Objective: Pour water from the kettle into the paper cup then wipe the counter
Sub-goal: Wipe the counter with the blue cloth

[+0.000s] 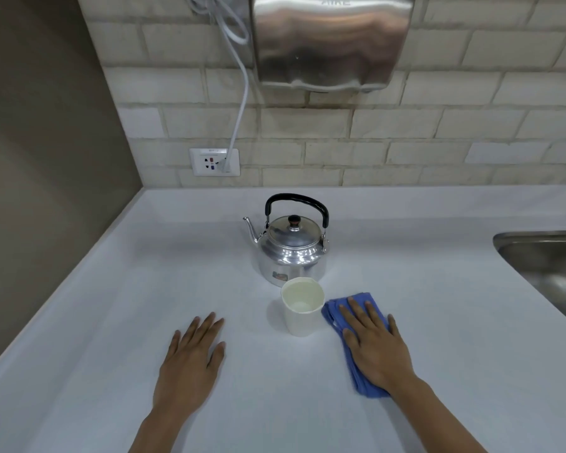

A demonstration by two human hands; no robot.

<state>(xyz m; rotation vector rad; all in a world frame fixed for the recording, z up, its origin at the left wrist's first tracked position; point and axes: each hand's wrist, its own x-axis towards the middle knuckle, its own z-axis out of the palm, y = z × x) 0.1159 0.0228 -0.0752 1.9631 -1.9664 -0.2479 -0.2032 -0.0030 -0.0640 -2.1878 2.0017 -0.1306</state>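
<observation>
Head cam, only view here. The shiny aluminium kettle with the black arched handle (291, 246) sits upright at about 12 o'clock from the hands, spout pointing to 9 o'clock, lid on. Just in front of it, maybe touching it, is the white paper cup (303, 307); I can't really tell if there's water in it.

The right hand (371, 341) lies flat, fingers straight, pressing on the folded blue cloth (335, 317), which sits at 3 o'clock of the cup and right beside it. The cloth's long axis runs roughly 11 to 5 o'clock under the palm.

The left hand (190, 358) rests spread and holding nothing on the white counter (95, 322), at about 8 o'clock of the cup.

So the right hand is the one set to wipe, and the cup sits really close to its sweep.
</observation>
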